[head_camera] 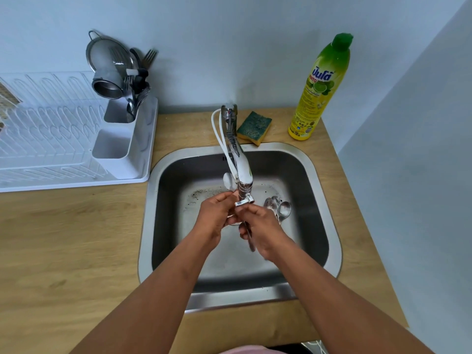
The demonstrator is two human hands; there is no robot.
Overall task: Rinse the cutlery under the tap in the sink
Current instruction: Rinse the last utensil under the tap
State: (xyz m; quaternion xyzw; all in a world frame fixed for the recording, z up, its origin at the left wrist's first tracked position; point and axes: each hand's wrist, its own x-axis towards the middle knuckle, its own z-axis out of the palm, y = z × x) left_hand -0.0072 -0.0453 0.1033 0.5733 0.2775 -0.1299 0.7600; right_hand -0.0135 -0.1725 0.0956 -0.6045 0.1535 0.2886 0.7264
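Both my hands meet under the tap (242, 172) over the steel sink (324, 200). My right hand (260, 226) grips a metal piece of cutlery (249, 238) whose handle points down towards me. My left hand (217, 215) curls its fingers round the upper end of that same piece, right below the spout. Several spoons (278, 208) lie in the sink just right of my hands. The top of the held piece is hidden by my fingers.
A green-and-yellow sponge (254, 127) lies on the wooden counter behind the sink. A dish soap bottle (321, 90) stands at the back right. The white drying rack (76, 139) at left holds forks, spoons and a strainer (109, 62).
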